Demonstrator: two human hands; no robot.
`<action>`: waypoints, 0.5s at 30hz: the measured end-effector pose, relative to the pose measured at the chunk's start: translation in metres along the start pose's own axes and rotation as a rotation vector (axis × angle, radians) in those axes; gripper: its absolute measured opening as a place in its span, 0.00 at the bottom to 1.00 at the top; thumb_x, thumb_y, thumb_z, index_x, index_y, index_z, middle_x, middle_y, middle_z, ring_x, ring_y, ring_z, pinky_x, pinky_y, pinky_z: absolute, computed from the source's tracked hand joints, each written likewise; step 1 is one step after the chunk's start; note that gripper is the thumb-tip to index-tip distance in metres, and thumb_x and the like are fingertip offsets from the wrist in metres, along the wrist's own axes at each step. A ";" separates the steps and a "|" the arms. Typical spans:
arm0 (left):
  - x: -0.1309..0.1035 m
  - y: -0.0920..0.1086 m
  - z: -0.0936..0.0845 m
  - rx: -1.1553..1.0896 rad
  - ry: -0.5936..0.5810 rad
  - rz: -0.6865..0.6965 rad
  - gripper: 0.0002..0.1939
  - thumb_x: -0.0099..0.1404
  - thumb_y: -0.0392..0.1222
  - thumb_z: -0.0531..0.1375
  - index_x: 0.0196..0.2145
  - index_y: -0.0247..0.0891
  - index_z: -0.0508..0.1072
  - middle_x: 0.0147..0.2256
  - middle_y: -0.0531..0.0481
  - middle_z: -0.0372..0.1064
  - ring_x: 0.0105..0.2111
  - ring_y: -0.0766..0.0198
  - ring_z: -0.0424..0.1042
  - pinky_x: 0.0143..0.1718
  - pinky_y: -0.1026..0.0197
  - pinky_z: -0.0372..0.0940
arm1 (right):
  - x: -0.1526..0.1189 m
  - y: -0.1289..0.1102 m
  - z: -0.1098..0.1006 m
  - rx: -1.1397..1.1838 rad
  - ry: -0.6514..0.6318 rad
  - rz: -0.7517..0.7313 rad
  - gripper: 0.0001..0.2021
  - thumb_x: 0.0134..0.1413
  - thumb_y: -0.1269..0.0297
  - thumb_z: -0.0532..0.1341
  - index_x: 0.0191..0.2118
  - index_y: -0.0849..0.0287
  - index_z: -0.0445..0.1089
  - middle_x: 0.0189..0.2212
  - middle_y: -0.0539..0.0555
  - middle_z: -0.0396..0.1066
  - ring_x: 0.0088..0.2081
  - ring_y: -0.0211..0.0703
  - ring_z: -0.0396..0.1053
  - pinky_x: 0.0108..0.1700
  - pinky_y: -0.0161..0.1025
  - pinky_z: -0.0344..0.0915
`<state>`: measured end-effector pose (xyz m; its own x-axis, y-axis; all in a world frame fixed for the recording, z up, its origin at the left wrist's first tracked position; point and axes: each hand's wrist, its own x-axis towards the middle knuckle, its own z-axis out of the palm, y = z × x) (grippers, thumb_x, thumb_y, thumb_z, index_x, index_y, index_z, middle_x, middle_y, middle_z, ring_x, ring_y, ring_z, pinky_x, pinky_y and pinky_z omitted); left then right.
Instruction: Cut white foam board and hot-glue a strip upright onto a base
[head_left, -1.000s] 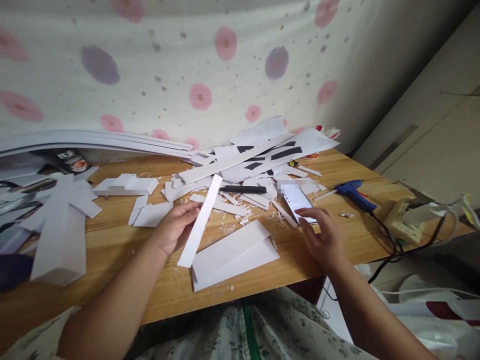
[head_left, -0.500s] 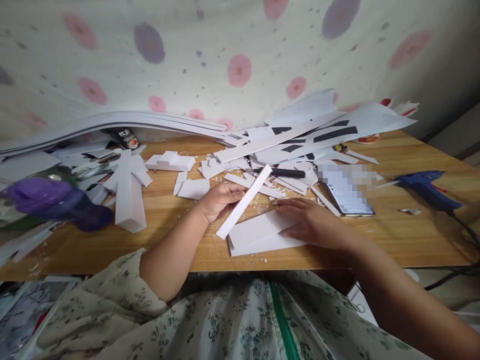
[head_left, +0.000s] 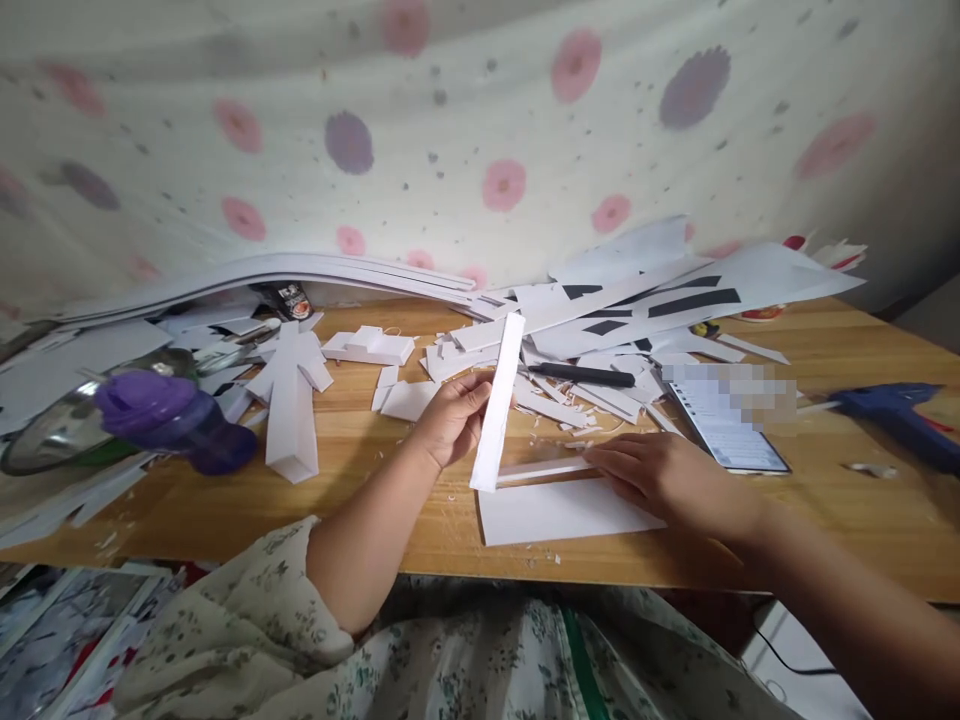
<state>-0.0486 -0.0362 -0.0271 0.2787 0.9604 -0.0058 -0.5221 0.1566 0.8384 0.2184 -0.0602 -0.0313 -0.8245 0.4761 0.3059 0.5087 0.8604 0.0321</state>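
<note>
My left hand (head_left: 459, 420) is closed around a narrow white board strip (head_left: 496, 410), pinching it and holding it up at a steep slant. On the table below lies a folded white board piece (head_left: 562, 510). One flat side rests toward me, and its far part stands up, showing a thin edge (head_left: 541, 469). My right hand (head_left: 660, 475) grips the right end of this piece, fingers stretched along the raised edge; its thumb is hidden. The strip's lower end is close to the piece's left end; whether they touch I cannot tell.
Behind my hands lie white board offcuts (head_left: 555, 405), a black pen-like tool (head_left: 581, 375) and large sheets (head_left: 645, 300). A phone (head_left: 724, 425) and a blue glue gun (head_left: 896, 420) are at right. At left stand a white box form (head_left: 292, 430) and a purple bottle (head_left: 176, 420).
My left hand has turned the strip more upright. The folded piece's upper flap, lying slanted before, now stands edge-on under my right hand. The whole view has shifted slightly.
</note>
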 end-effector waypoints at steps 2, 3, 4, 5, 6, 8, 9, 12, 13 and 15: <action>0.000 0.001 0.000 -0.039 0.014 0.059 0.22 0.43 0.48 0.73 0.34 0.37 0.74 0.26 0.51 0.74 0.24 0.69 0.69 0.27 0.67 0.64 | -0.004 0.004 0.000 -0.063 0.072 0.057 0.12 0.61 0.68 0.51 0.40 0.61 0.72 0.30 0.57 0.76 0.30 0.43 0.73 0.32 0.38 0.67; 0.000 0.002 0.000 -0.054 0.019 0.081 0.22 0.43 0.48 0.73 0.34 0.37 0.74 0.26 0.52 0.74 0.24 0.69 0.69 0.27 0.66 0.64 | -0.006 0.006 -0.001 -0.072 0.114 0.131 0.12 0.61 0.67 0.51 0.38 0.60 0.72 0.28 0.56 0.76 0.27 0.42 0.72 0.30 0.37 0.65; 0.000 0.003 0.001 -0.067 0.022 0.098 0.22 0.43 0.48 0.73 0.35 0.37 0.75 0.26 0.53 0.73 0.24 0.70 0.68 0.27 0.67 0.63 | -0.009 0.007 -0.002 -0.062 0.165 0.243 0.12 0.60 0.65 0.51 0.36 0.60 0.72 0.25 0.54 0.74 0.24 0.41 0.70 0.27 0.36 0.64; 0.000 0.004 0.001 -0.077 0.025 0.109 0.23 0.43 0.48 0.73 0.36 0.37 0.75 0.26 0.53 0.73 0.24 0.70 0.68 0.26 0.67 0.63 | -0.010 0.008 -0.004 -0.035 0.227 0.393 0.12 0.59 0.63 0.51 0.35 0.59 0.71 0.22 0.53 0.73 0.21 0.40 0.69 0.24 0.36 0.62; -0.001 0.004 0.001 -0.084 0.026 0.116 0.24 0.43 0.48 0.73 0.37 0.36 0.75 0.27 0.53 0.73 0.24 0.71 0.68 0.26 0.67 0.63 | -0.011 0.008 -0.007 0.015 0.296 0.562 0.12 0.57 0.60 0.52 0.33 0.59 0.70 0.20 0.52 0.72 0.19 0.40 0.67 0.22 0.35 0.60; -0.002 0.004 0.003 -0.087 0.025 0.111 0.25 0.43 0.47 0.73 0.39 0.36 0.76 0.28 0.52 0.73 0.25 0.71 0.68 0.27 0.68 0.63 | -0.008 0.002 -0.013 0.188 0.434 0.859 0.14 0.53 0.54 0.53 0.32 0.58 0.69 0.18 0.51 0.70 0.17 0.40 0.66 0.19 0.35 0.59; -0.003 0.004 0.004 -0.082 0.022 0.101 0.25 0.43 0.46 0.73 0.39 0.35 0.76 0.29 0.51 0.73 0.26 0.71 0.68 0.27 0.68 0.63 | -0.005 -0.004 -0.016 0.295 0.482 0.947 0.14 0.52 0.52 0.54 0.31 0.58 0.68 0.18 0.51 0.70 0.18 0.41 0.66 0.19 0.35 0.60; -0.004 0.000 0.005 -0.053 0.012 0.064 0.23 0.45 0.44 0.73 0.38 0.34 0.77 0.29 0.50 0.73 0.27 0.69 0.69 0.28 0.66 0.63 | 0.010 -0.024 -0.021 0.524 0.554 0.966 0.13 0.49 0.51 0.56 0.28 0.57 0.66 0.16 0.50 0.68 0.17 0.40 0.65 0.18 0.35 0.59; -0.004 -0.001 0.005 -0.040 0.012 0.055 0.21 0.45 0.43 0.72 0.38 0.34 0.77 0.30 0.49 0.74 0.28 0.68 0.69 0.29 0.66 0.64 | 0.015 -0.031 -0.021 0.539 0.574 0.951 0.12 0.49 0.52 0.56 0.28 0.56 0.66 0.17 0.51 0.69 0.17 0.39 0.65 0.18 0.34 0.59; -0.004 -0.004 0.004 -0.013 0.015 0.044 0.19 0.46 0.42 0.72 0.36 0.34 0.77 0.30 0.48 0.74 0.30 0.67 0.70 0.30 0.65 0.64 | 0.024 -0.042 -0.019 0.503 0.600 0.916 0.11 0.50 0.54 0.56 0.29 0.56 0.66 0.18 0.51 0.70 0.18 0.39 0.66 0.18 0.34 0.59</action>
<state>-0.0440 -0.0418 -0.0280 0.2435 0.9696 0.0224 -0.5443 0.1175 0.8306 0.1816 -0.0885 -0.0077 0.1071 0.9015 0.4192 0.5813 0.2853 -0.7620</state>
